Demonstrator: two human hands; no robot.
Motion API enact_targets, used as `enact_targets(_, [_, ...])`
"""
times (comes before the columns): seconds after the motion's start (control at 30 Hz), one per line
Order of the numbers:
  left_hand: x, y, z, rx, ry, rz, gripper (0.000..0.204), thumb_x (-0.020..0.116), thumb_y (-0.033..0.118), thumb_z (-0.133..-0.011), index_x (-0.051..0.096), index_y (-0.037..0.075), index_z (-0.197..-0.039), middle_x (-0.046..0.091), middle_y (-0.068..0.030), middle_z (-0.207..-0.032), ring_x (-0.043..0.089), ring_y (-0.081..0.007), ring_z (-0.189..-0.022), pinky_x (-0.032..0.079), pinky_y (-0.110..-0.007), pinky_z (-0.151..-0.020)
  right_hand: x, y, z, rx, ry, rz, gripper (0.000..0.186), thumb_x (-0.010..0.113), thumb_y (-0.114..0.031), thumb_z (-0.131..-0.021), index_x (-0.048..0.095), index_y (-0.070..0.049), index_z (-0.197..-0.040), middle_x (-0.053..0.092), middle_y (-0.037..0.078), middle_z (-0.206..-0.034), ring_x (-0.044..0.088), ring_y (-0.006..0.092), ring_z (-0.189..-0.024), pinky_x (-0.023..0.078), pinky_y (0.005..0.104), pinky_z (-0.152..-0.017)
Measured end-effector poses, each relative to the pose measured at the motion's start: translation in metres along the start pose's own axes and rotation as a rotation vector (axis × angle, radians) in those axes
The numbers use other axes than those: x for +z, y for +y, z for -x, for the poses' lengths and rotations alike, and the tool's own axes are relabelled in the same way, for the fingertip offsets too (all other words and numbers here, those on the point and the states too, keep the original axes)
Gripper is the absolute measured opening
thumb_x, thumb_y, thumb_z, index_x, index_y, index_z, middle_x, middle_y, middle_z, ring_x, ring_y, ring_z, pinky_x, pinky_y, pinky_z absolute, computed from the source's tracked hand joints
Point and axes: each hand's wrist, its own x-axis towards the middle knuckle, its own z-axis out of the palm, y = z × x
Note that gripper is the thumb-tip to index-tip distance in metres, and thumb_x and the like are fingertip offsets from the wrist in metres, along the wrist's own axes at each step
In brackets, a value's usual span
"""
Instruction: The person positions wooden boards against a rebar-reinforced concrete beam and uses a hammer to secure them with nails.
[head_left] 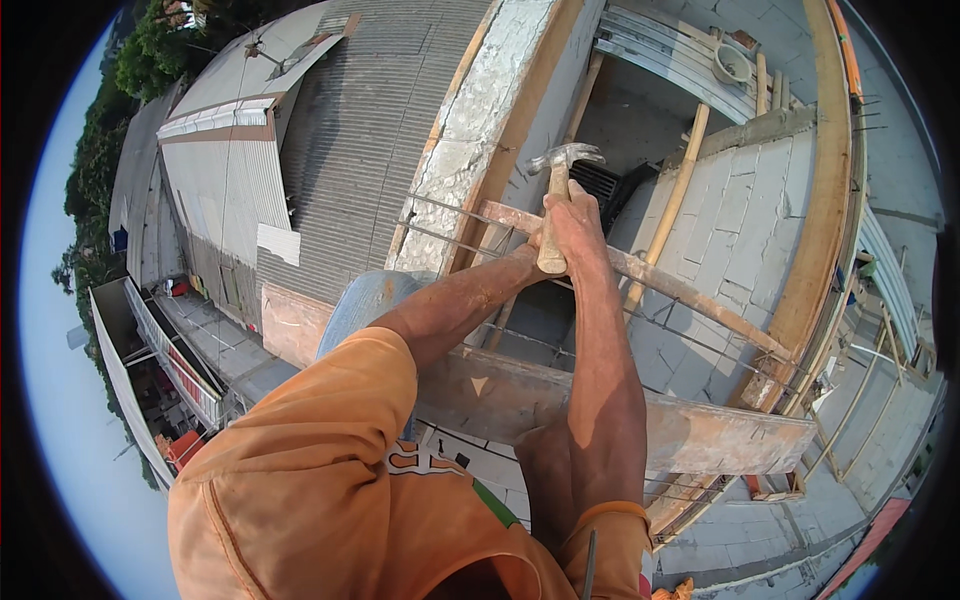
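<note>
Hammer [552, 240] sits in the right hand [578, 225], fingers wrapped round it, above the batten [695, 300]; left hand [527, 260] partly hidden, grip unclear. Batten already seems to bridge the boards' [525, 110] edges; fixing can't be judged.

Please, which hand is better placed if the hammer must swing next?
Probably the right: the right hand already holds the hammer, while the left hand is mostly hidden beside it, its grip unclear.

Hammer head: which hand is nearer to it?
Right. The right hand is on the handle just below the hammer head; the left hand is farther down, near the handle's butt, partly hidden.
</note>
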Motion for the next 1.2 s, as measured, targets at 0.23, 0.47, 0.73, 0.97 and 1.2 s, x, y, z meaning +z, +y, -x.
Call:
enact_targets(0.23, [-0.006, -0.005, -0.001, -0.006, -0.069, 0.008, 0.037, 0.060, 0.029, -0.092, 0.055, 0.013, -0.125, 0.065, -0.0134, -0.112, 0.065, -0.0310, -0.106, 0.051, -0.042, -0.095, 0.010, -0.001, 0.016, -0.174, -0.150, 0.447, 0.036, 0.051, -0.020, -0.090, 0.059, 0.002, -0.116, 0.065, 0.026, -0.105, 0.066, 0.0415, -0.095, 0.049, 0.0503, -0.088])
enact_targets(0.47, [-0.024, 0.030, -0.014, -0.246, -0.307, 0.446, 0.039, 0.061, 0.027, -0.092, 0.054, 0.010, -0.126, 0.066, -0.0148, -0.110, 0.067, -0.0319, -0.102, 0.055, -0.042, -0.090, -0.044, -0.021, 0.051, -0.071, 0.167, 0.102, 0.046, 0.053, -0.020, -0.090, 0.049, 0.009, -0.125, 0.058, 0.033, -0.119, 0.056, 0.0498, -0.113, 0.045, 0.0526, -0.098])
enact_targets(0.73, [-0.054, 0.057, -0.012, 0.051, -0.316, -0.677, 0.040, 0.068, 0.016, -0.084, 0.056, 0.008, -0.122, 0.067, -0.0166, -0.104, 0.068, -0.0351, -0.097, 0.056, -0.045, -0.082, -0.128, 0.007, 0.079, -0.073, 0.339, 0.068, 0.059, 0.059, -0.017, -0.090, 0.039, 0.009, -0.139, 0.059, 0.037, -0.116, 0.058, 0.0500, -0.113, 0.044, 0.0508, -0.100])
enact_targets(0.97, [-0.057, 0.056, -0.017, -0.075, -0.428, -0.678, 0.045, 0.070, 0.022, -0.085, 0.056, 0.010, -0.127, 0.067, -0.0185, -0.111, 0.065, -0.0384, -0.103, 0.053, -0.050, -0.086, -0.195, 0.017, 0.099, -0.048, 0.411, -0.156, 0.052, 0.059, -0.013, -0.092, 0.046, 0.003, -0.139, 0.057, 0.009, -0.077, 0.057, 0.0162, -0.057, 0.049, 0.0320, -0.046])
enact_targets(1.2, [-0.132, 0.065, -0.014, 0.012, -0.187, -0.381, 0.068, 0.071, 0.039, -0.089, 0.046, 0.009, -0.145, 0.054, -0.0201, -0.140, 0.049, -0.0370, -0.133, 0.043, -0.047, -0.108, -0.239, -0.008, 0.159, 0.172, 0.420, -0.124, 0.063, 0.062, -0.012, -0.088, 0.039, 0.003, -0.146, 0.055, 0.008, -0.079, 0.054, 0.0165, -0.058, 0.046, 0.0308, -0.048])
